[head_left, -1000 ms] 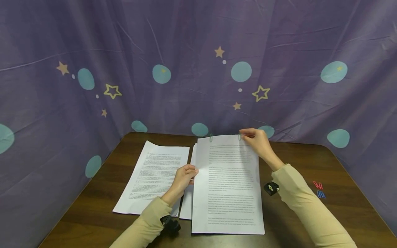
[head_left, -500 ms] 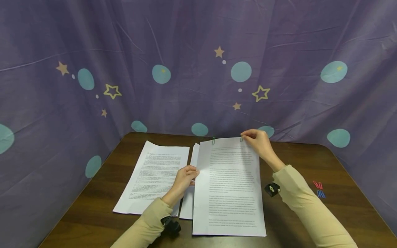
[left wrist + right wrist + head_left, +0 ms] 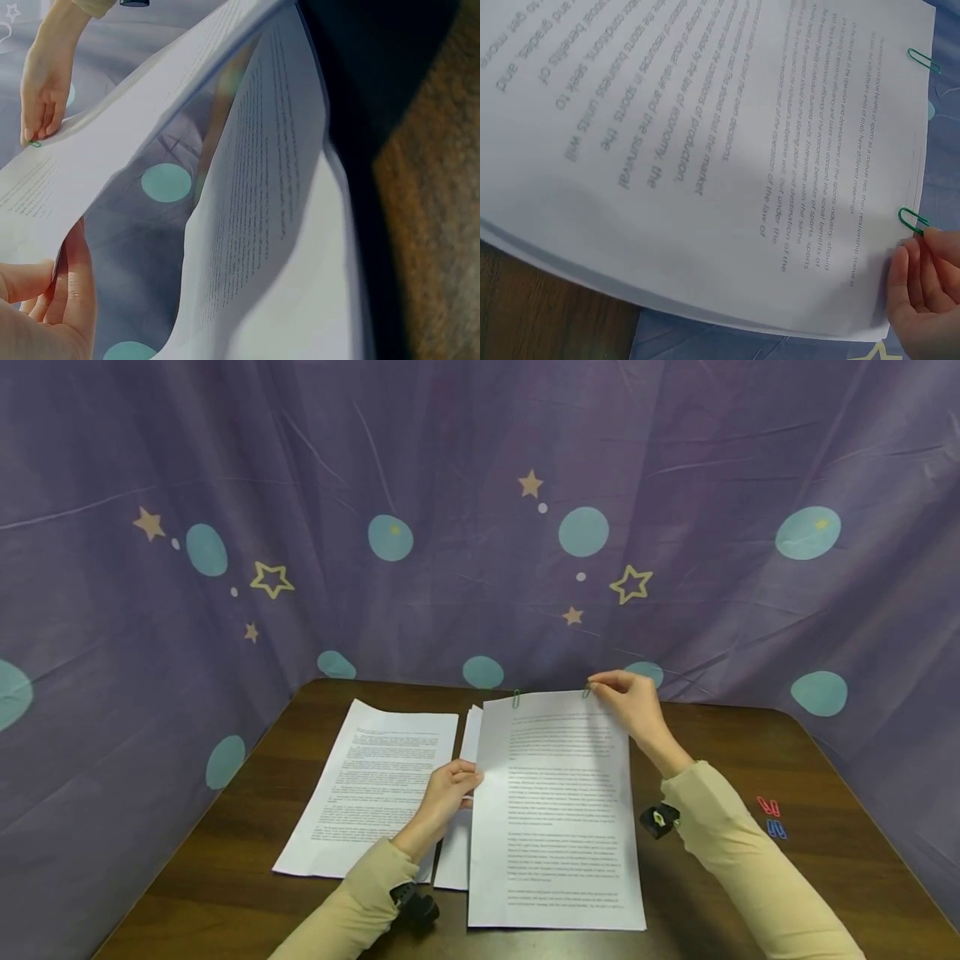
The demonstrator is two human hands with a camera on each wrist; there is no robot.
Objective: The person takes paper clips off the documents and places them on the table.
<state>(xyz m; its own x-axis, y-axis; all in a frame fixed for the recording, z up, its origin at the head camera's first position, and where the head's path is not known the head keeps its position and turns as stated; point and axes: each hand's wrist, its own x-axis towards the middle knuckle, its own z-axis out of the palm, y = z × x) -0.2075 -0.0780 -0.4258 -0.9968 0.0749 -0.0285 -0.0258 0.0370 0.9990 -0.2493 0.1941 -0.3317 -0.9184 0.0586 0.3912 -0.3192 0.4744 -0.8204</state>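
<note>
A stack of printed sheets (image 3: 558,818) is raised off the table in the middle of the head view. My left hand (image 3: 447,789) pinches its left edge, thumb in front and fingers behind, as the left wrist view also shows. At the top right edge my right hand (image 3: 630,700) pinches a green paper clip (image 3: 913,219) between thumb and fingertips; the clip straddles the paper's edge. Further left on that edge sits another green paper clip (image 3: 516,698), untouched. The rest of the sheets' back side is hidden in the head view.
Left of the held stack, another printed stack (image 3: 375,793) lies on the brown table (image 3: 217,852). White sheets (image 3: 452,852) lie partly under the held stack. Red paper clips (image 3: 768,807) and blue paper clips (image 3: 776,829) lie at the right. A patterned purple curtain (image 3: 465,610) hangs behind.
The held sheets have shifted slightly right, their top edge a little lower than a second ago. My right hand has moved slightly right with the clip. My left hand keeps its grip.
</note>
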